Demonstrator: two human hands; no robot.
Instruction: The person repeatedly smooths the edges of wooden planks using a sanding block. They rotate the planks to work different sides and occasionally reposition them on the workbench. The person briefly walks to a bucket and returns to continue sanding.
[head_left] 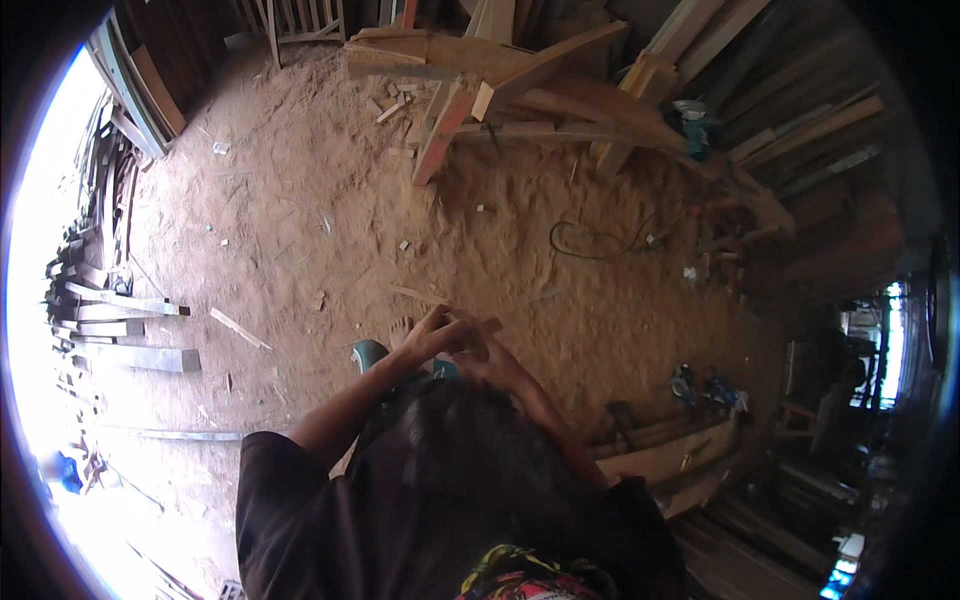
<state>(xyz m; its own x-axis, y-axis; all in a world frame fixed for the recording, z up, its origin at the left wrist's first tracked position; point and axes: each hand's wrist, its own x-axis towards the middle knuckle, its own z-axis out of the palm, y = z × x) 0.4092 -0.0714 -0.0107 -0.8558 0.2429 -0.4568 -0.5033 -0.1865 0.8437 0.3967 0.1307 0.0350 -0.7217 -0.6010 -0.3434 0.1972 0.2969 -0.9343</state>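
Observation:
My two hands meet in front of my dark shirt, above the sandy floor. My left hand (432, 337) has its fingers bent and closed, reaching across to the fingers of the right. My right hand (492, 368) is curled up against it, its fingertips partly covered. What lies between the fingers is too small or hidden to make out. A thin wood strip (418, 294) shows just beyond the left hand, and a short wood piece (490, 325) by the right fingers. Whether either is held or lies on the ground, I cannot tell.
A long wooden workbench (560, 100) with angled legs stands ahead, with timber leaning behind it. A dark cable (590, 250) loops on the ground. Blue power tools (708, 388) sit to the right near a wooden box (670, 455). Timber lengths (140, 357) lie at the left.

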